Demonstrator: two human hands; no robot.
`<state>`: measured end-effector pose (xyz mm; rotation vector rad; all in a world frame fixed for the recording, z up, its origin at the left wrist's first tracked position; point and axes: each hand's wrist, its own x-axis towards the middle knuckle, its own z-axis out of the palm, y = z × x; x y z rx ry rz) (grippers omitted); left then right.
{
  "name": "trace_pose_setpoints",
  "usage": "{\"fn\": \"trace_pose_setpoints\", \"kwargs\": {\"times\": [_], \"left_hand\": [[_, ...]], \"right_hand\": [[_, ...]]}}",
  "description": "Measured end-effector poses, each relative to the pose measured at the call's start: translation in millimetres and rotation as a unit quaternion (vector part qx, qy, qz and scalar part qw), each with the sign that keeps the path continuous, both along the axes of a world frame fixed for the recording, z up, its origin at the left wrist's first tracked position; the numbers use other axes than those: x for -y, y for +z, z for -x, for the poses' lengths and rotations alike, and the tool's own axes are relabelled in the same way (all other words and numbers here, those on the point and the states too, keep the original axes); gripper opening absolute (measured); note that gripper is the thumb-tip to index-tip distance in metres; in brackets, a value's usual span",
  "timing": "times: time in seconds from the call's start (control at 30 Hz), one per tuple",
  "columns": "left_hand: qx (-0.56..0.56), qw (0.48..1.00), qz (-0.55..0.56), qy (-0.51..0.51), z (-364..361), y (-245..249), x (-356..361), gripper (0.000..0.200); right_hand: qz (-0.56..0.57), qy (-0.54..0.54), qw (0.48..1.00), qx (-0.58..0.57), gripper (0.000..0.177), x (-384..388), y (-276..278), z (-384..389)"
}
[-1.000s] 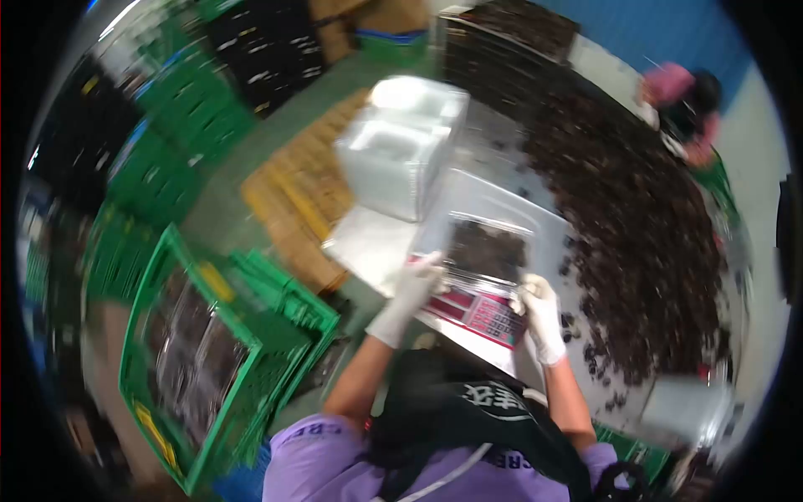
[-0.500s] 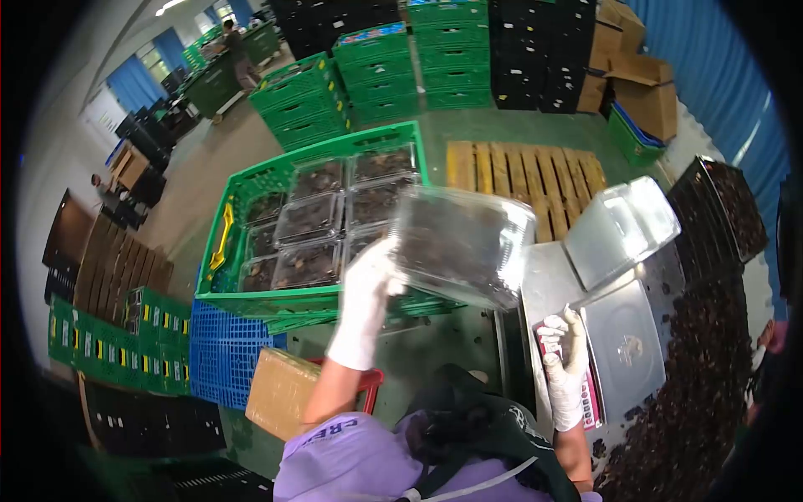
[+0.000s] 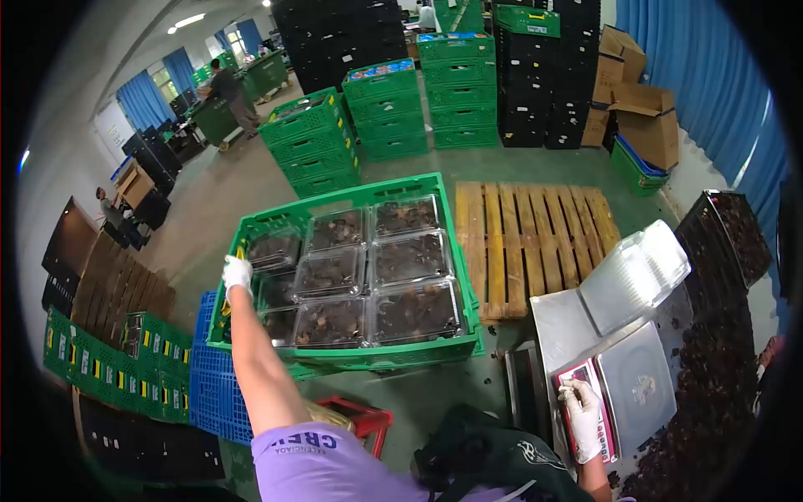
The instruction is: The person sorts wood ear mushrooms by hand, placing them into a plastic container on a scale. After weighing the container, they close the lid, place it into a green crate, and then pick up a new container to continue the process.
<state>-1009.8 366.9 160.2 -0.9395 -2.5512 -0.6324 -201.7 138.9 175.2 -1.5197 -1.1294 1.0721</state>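
Observation:
My left hand point(image 3: 237, 274), in a white glove, is closed on the yellow handle point(image 3: 226, 308) at the left side of a green crate point(image 3: 376, 361). Inside the crate stand several clear plastic boxes point(image 3: 330, 272) of dark brown pieces. My right hand point(image 3: 585, 418), also gloved, rests with curled fingers on a red and white panel point(image 3: 604, 435) beside a metal tray point(image 3: 637, 381). Whatever its fingers may hold is too small to make out. A stack of empty clear boxes point(image 3: 636, 266) lies above the tray.
Loose dark pieces point(image 3: 711, 376) cover the surface at the right. A wooden pallet point(image 3: 527, 243) lies beyond the crate. Green crate stacks point(image 3: 309, 146) and black stacks point(image 3: 523, 92) stand behind. A blue crate point(image 3: 219, 376) is at the left, and a person point(image 3: 230, 94) stands far back.
My left hand has let go of a filled clear box, which now sits in the crate's near right corner, and has moved left to the crate's handle. The view has shifted.

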Motion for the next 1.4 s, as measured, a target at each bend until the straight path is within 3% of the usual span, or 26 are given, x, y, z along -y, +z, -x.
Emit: {"fn": "trace_pose_setpoints", "kwargs": {"times": [0.03, 0.1, 0.13, 0.17, 0.23, 0.3, 0.37, 0.43, 0.5, 0.57, 0.6, 0.67, 0.7, 0.73, 0.83, 0.87, 0.93, 0.97, 1.03, 1.07, 1.1, 1.13, 1.2, 1.23, 1.27, 1.4], "left_hand": [[0.026, 0.996, 0.024, 0.083, -115.4, 84.8, 3.2, 0.039], [-0.156, 0.985, -0.031, -0.07, -182.1, 92.9, -54.6, 0.044], [-0.136, 0.964, -0.065, -0.22, -224.5, 98.2, -83.5, 0.042], [-0.107, 0.917, -0.1, -0.371, -280.7, 110.5, -105.3, 0.041], [-0.037, 0.777, -0.082, -0.622, -418.7, 137.9, -117.1, 0.036], [-0.056, 0.629, -0.055, -0.774, -539.3, 144.8, -111.9, 0.033], [-0.055, 0.514, -0.026, -0.856, -645.6, 138.9, -95.4, 0.035], [-0.095, 0.413, -0.075, -0.903, -727.6, 112.8, -90.9, 0.036], [-0.078, 0.368, -0.072, -0.924, -781.5, 94.4, -84.5, 0.037], [-0.176, 0.293, -0.024, -0.939, -820.5, 73.8, -88.5, 0.036], [-0.201, 0.323, 0.086, -0.921, -831.8, 71.5, -88.1, 0.03], [-0.185, 0.311, 0.039, -0.931, -845.0, 62.9, -95.2, 0.016], [-0.156, 0.315, 0.024, -0.936, -846.8, 68.3, -93.5, 0.006], [-0.179, 0.336, 0.061, -0.923, -849.7, 81.8, -88.7, 0.006], [-0.163, 0.355, 0.019, -0.92, -854.3, 110.4, -86.3, 0.03], [-0.167, 0.394, 0.028, -0.903, -852.3, 123.3, -83.5, 0.033], [-0.115, 0.376, -0.002, -0.92, -850.4, 141.4, -79.6, 0.026], [-0.084, 0.391, -0.022, -0.916, -845.3, 158.7, -46.9, 0.021], [-0.04, 0.352, -0.021, -0.935, -849.2, 156.7, -14.0, 0.014], [-0.018, 0.302, -0.029, -0.953, -851.4, 144.0, 5.6, 0.012], [0.044, 0.28, -0.035, -0.958, -852.7, 127.0, 31.2, 0.014], [-0.021, 0.294, -0.07, -0.953, -849.4, 103.9, 55.4, 0.02], [-0.055, 0.248, -0.056, -0.966, -856.3, 65.6, 111.7, 0.026], [-0.113, 0.286, 0.016, -0.951, -856.3, 49.8, 135.1, 0.027], [-0.138, 0.261, 0.001, -0.955, -854.8, 32.9, 145.4, 0.028], [-0.225, 0.278, 0.079, -0.931, -851.2, -16.9, 160.2, 0.028]], "right_hand": [[0.027, 0.0, 1.0, 0.003, 0.015, 2.0, 8.4, -2.6], [-0.043, -0.003, 0.994, 0.099, 0.015, 5.5, -5.0, -9.8], [-0.025, 0.003, 0.991, 0.134, 0.015, 12.2, -6.3, -15.6], [-0.006, 0.002, 0.985, 0.17, 0.016, 13.0, 6.0, -15.8], [0.0, -0.059, 0.995, 0.082, 0.018, 23.2, -10.8, -18.5], [0.012, -0.097, 0.994, 0.04, 0.018, 32.9, -5.0, -17.2], [-0.019, -0.118, 0.989, 0.089, 0.018, 43.7, -3.4, -21.4], [-0.014, -0.179, 0.982, 0.063, 0.018, 52.8, -5.6, -19.0], [-0.034, -0.222, 0.968, 0.114, 0.019, 67.7, -6.5, -21.9], [-0.023, -0.259, 0.956, 0.136, 0.018, 92.3, -10.5, -29.7], [-0.023, -0.298, 0.947, 0.119, 0.018, 104.9, -11.8, -31.6], [-0.024, -0.352, 0.93, 0.105, 0.017, 134.8, -23.0, -34.7], [-0.004, -0.395, 0.918, 0.035, 0.016, 146.9, -25.5, -33.7], [-0.007, -0.425, 0.905, 0.014, 0.016, 159.2, -27.9, -32.9], [0.003, -0.489, 0.872, -0.018, 0.017, 195.3, -41.5, -26.3], [0.013, -0.498, 0.867, -0.021, 0.018, 202.7, -48.2, -24.6], [0.023, -0.521, 0.853, 0.025, 0.019, 221.2, -71.7, -17.2], [-0.008, -0.54, 0.839, -0.063, 0.019, 221.0, -71.1, -12.9], [0.035, -0.563, 0.82, -0.093, 0.021, 228.7, -89.6, -8.4], [0.107, -0.539, 0.836, -0.017, 0.023, 230.9, -69.7, -9.4], [0.09, -0.546, 0.831, 0.061, 0.023, 234.8, -89.8, -8.2], [0.095, -0.543, 0.831, 0.074, 0.023, 235.3, -87.9, -8.7], [0.108, -0.538, 0.83, 0.1, 0.024, 246.1, -85.6, -13.7], [0.118, -0.536, 0.828, 0.114, 0.026, 252.6, -86.0, -15.5], [0.136, -0.541, 0.821, 0.123, 0.026, 261.3, -84.3, -15.9], [0.177, -0.58, 0.785, 0.127, 0.024, 303.4, -95.0, -18.6]]}}
